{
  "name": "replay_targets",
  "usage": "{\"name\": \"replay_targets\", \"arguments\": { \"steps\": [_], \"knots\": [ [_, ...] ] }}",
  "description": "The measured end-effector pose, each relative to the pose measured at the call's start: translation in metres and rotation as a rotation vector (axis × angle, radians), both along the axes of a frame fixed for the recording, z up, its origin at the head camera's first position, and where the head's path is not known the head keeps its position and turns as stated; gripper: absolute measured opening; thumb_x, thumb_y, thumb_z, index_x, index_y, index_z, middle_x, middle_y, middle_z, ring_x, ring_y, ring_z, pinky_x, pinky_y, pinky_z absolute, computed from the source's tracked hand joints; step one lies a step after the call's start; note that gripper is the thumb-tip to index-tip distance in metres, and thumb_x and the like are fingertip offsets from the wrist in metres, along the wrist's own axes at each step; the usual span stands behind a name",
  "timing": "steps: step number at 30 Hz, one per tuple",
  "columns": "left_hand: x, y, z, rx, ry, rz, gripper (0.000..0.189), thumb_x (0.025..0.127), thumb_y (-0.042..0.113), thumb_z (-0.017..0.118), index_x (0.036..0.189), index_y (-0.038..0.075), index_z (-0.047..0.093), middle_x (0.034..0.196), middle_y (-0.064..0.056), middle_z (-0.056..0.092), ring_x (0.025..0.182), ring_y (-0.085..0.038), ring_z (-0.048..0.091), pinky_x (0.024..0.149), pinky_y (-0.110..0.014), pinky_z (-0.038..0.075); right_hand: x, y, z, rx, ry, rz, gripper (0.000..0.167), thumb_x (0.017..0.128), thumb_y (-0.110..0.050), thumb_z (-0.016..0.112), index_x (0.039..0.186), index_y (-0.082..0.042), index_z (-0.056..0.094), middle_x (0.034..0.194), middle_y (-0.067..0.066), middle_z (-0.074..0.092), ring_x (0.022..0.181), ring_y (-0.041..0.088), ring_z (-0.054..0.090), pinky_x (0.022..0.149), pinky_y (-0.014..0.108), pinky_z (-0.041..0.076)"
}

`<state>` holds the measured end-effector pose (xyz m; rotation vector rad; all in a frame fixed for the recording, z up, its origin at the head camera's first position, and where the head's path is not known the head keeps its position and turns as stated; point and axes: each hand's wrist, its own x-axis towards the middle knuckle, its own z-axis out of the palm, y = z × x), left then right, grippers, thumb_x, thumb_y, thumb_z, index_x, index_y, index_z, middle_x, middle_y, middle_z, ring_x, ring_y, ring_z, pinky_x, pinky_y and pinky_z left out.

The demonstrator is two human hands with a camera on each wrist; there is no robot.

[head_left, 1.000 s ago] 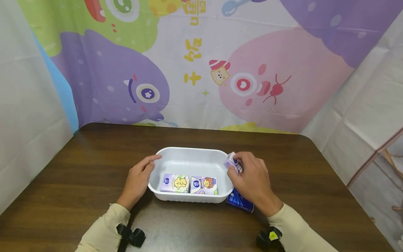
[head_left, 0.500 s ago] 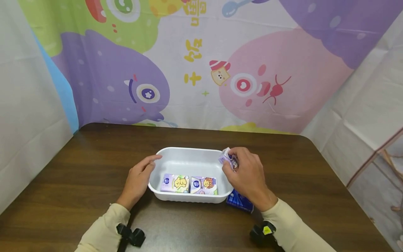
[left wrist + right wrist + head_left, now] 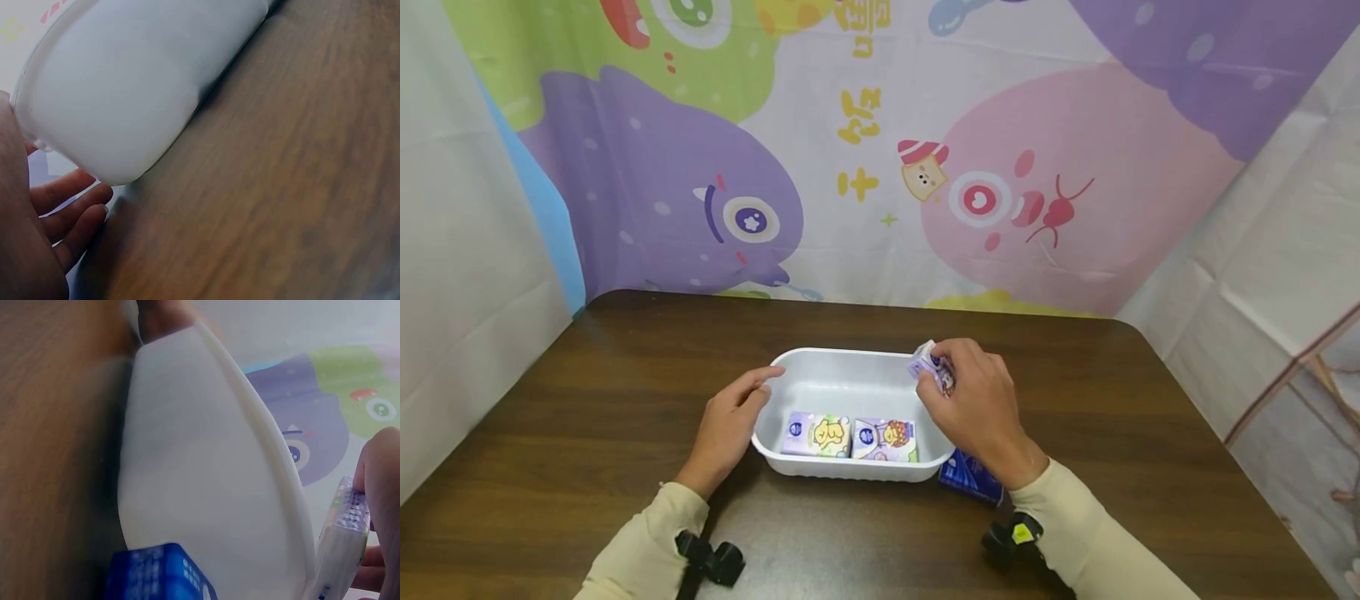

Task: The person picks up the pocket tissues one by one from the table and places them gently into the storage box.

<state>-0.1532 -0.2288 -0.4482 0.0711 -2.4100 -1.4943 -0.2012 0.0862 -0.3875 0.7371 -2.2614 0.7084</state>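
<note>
My left hand (image 3: 726,429) rests at the left end of a white plastic tray (image 3: 868,472), its index finger reaching over the rim. The left wrist view shows several of its fingers (image 3: 69,200) extended beside the tray's outer wall. Above the tray's right rim, my right hand (image 3: 973,400) pinches a small purple-and-white tissue pack (image 3: 925,360), which is tilted and partly covered by the fingers. Two similar cartoon-printed packs, one with a yellow bear (image 3: 817,435) and one with a balloon print (image 3: 885,440), lie side by side along the tray's near side.
A dark blue pack (image 3: 970,477) lies on the brown wooden table (image 3: 820,533) against the tray's right near corner, partly under my right wrist. A cartoon-printed cloth (image 3: 850,250) hangs behind the table, with pale cloth on both sides.
My right hand has moved left and slightly farther away, carrying the tissue pack over the tray's right rim. The left hand, tray and the packs in it stay in place.
</note>
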Motion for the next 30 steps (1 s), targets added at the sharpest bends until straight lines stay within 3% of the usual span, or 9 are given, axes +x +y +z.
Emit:
{"name": "replay_targets", "arguments": {
  "steps": [12,30],
  "knots": [
    [-0.002,0.002,0.001,0.007,0.012,-0.004,0.03,0.103,0.018,0.052,0.128,0.017,0.069,0.134,-0.006,0.062,0.122,-0.023,0.054,0.102,-0.044,0.038,-0.002,-0.008,-0.004,0.018,-0.011,0.029,0.027,0.086,-0.026,0.067,0.105,-0.006,0.063,0.099,0.008,0.065,0.085,0.023,0.06,0.079,0.045,0.047],
    [-0.002,-0.002,-0.001,0.003,0.015,-0.01,0.03,0.103,0.019,0.051,0.129,0.017,0.068,0.136,-0.006,0.061,0.125,-0.024,0.053,0.104,-0.047,0.038,-0.003,-0.028,-0.003,0.099,-0.129,0.112,0.031,0.088,-0.029,0.065,0.111,-0.008,0.062,0.107,0.005,0.064,0.09,0.019,0.059,0.083,0.041,0.05]
  ]
}}
